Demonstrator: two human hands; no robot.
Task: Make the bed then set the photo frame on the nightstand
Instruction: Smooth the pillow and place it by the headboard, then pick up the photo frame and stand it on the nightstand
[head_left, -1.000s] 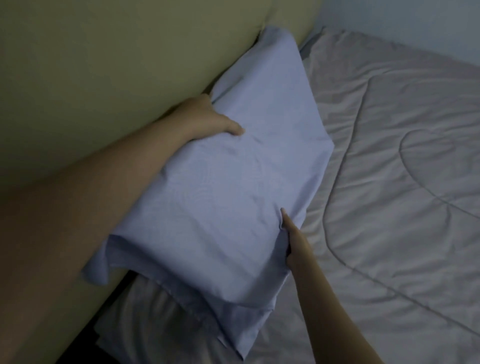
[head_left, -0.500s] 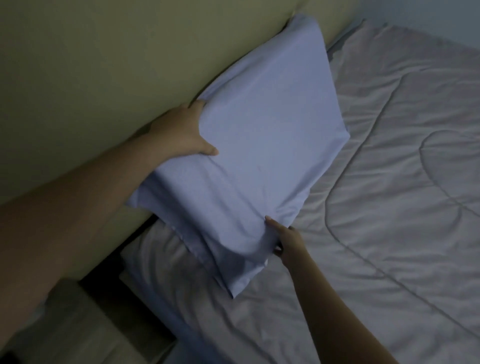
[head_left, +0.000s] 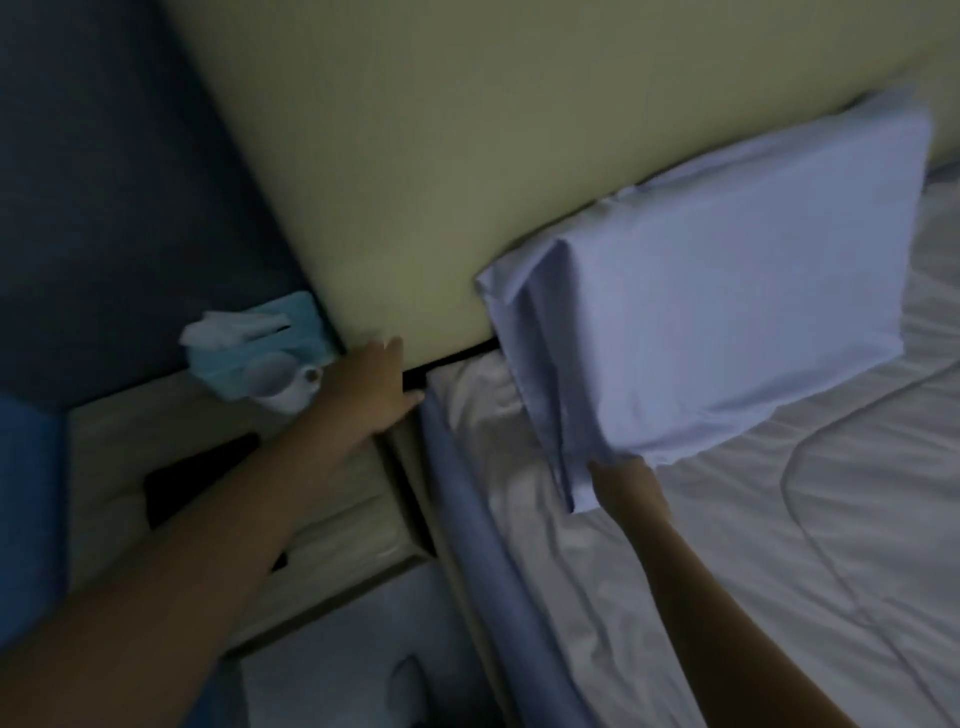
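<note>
A pale blue pillow (head_left: 727, 291) leans against the yellow-green headboard (head_left: 441, 156) at the head of the bed. My right hand (head_left: 626, 486) pinches the pillowcase's loose lower corner. My left hand (head_left: 376, 387) is off the pillow, fingers straight, hovering by the headboard's lower edge above the nightstand (head_left: 311, 525). A grey-white quilted cover (head_left: 805, 519) lies over the mattress. A dark flat rectangle (head_left: 200, 480), possibly the photo frame, lies on the nightstand, partly hidden by my left forearm.
A light blue tissue box (head_left: 260, 345) and a small white object (head_left: 291, 387) sit at the back of the nightstand. A drawer front with a knob (head_left: 408, 675) shows below. A dark blue wall panel (head_left: 104, 182) stands to the left.
My left hand let go of the pillow and moved left toward the nightstand. The pillow now rests against the headboard. The view swung left, revealing the nightstand.
</note>
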